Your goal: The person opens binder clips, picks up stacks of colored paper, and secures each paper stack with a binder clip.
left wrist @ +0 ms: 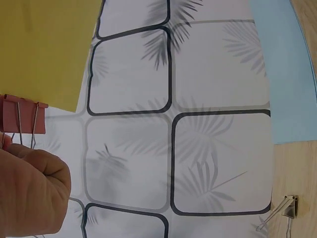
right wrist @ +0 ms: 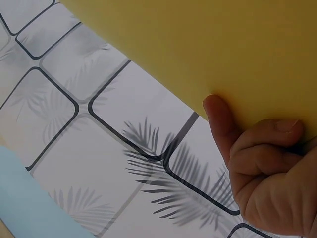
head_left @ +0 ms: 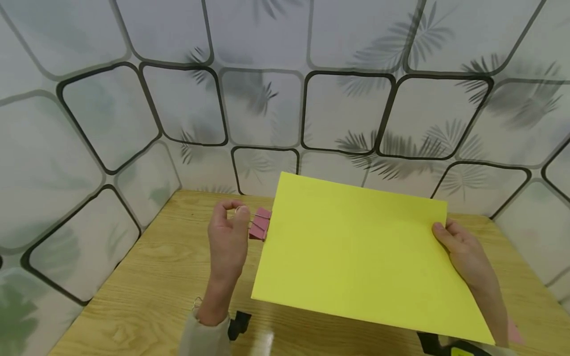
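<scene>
A yellow sheet (head_left: 356, 252) is held up, tilted, above the wooden table. My right hand (head_left: 465, 252) grips its right edge, thumb on the near face; in the right wrist view, the fingers of this hand (right wrist: 272, 173) are curled at the sheet's edge. At the left edge sits a pink binder clip (head_left: 260, 224), its mouth right at the paper. My left hand (head_left: 228, 242) pinches the wire handles of that clip between thumb and curled fingers. The left wrist view shows the clip (left wrist: 22, 115) overlapping the yellow sheet (left wrist: 44, 49) near a corner.
The wooden table (head_left: 147, 277) meets a patterned wall (head_left: 262, 109) at the back and sides. In the left wrist view, a light blue sheet (left wrist: 287, 74) and a metallic binder clip (left wrist: 290, 206) appear at the right. Something pink (head_left: 514, 332) shows beside the right forearm.
</scene>
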A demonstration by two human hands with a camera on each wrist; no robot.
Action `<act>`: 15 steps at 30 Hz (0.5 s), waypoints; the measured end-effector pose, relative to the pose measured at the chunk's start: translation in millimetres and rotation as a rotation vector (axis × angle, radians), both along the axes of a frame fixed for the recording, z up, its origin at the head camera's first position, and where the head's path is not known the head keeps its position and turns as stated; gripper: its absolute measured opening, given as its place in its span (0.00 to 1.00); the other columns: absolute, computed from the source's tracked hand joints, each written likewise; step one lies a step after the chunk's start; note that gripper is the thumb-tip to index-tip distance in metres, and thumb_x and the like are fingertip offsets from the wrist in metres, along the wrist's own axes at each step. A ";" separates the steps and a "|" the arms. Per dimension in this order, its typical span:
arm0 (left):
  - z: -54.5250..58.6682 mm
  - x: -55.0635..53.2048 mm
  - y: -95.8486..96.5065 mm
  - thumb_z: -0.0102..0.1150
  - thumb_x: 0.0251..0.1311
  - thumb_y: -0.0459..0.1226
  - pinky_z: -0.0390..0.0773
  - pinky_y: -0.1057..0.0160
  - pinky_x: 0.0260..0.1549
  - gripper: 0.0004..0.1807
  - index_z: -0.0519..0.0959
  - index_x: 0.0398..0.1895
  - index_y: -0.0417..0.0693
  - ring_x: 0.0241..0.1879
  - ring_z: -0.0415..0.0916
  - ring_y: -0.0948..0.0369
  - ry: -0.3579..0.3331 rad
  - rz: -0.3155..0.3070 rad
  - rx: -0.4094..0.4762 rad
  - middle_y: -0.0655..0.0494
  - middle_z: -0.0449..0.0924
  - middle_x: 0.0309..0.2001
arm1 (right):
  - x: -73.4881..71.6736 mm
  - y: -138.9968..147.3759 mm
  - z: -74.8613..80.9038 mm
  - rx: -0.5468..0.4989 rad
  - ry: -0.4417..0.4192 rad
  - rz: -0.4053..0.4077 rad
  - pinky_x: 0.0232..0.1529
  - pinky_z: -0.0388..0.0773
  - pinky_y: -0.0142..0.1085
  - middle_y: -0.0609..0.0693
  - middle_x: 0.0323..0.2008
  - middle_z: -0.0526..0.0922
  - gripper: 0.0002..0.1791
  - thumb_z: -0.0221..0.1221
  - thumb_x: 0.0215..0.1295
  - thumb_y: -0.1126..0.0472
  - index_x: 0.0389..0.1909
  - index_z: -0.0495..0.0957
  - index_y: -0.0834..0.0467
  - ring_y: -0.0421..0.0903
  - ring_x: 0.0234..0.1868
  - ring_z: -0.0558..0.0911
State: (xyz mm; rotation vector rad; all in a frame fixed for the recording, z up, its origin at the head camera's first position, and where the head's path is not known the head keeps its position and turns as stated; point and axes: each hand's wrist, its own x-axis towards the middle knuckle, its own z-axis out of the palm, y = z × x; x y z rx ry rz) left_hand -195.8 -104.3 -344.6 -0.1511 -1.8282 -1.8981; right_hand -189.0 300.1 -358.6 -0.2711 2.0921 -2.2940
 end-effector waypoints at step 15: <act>-2.3 -0.8 4.9 0.47 0.67 0.29 0.50 0.68 0.06 0.06 0.66 0.39 0.30 0.11 0.49 0.73 0.230 0.023 -0.006 0.64 0.58 0.14 | 1.0 -3.3 1.6 -0.006 -0.026 0.004 0.24 0.81 0.34 0.46 0.30 0.83 0.13 0.42 0.81 0.61 0.51 0.75 0.48 0.42 0.25 0.84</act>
